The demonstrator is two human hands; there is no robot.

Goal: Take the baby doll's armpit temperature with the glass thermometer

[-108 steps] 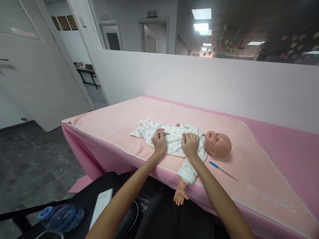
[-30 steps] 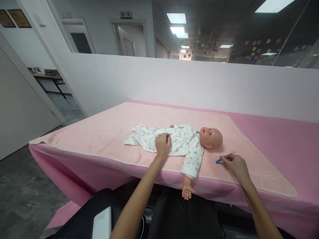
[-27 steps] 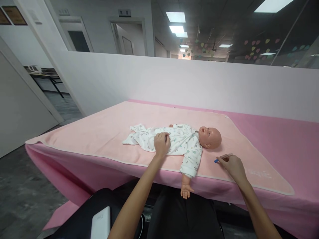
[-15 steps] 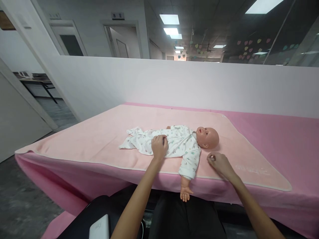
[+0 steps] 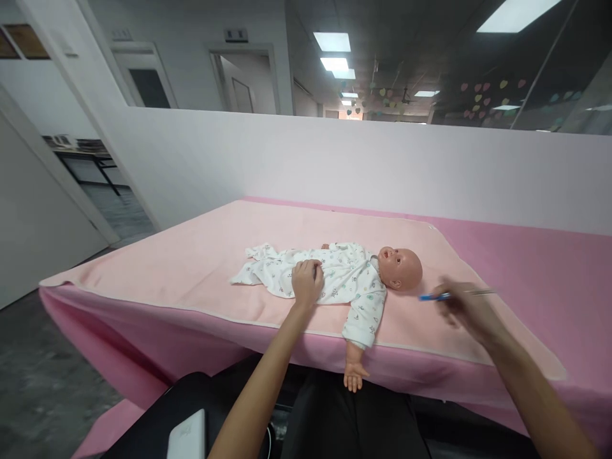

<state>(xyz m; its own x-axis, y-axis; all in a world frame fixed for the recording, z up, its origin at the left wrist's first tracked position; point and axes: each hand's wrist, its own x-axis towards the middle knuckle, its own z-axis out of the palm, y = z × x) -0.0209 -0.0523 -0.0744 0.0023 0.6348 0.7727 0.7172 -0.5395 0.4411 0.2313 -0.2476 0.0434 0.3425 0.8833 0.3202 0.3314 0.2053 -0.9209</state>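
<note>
Left hand [image 5: 307, 282]: centre of the frame, fingers curled, lying on the doll [image 5: 342, 274]; whether it pinches the cloth, I cannot tell.
Right hand [image 5: 471, 309]: right of centre, blurred, grasping a thin blue-ended stick [image 5: 431, 298].
Stick position: nearly level, its blue end near the doll's head.
Doll: on its back, head rightward, upon a peach blanket [image 5: 191, 255].

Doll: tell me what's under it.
The doll lies on a pale pink blanket, spread over a darker pink cloth. The patch directly beneath the doll is hidden, and so is whatever holds up the cloth.
</note>
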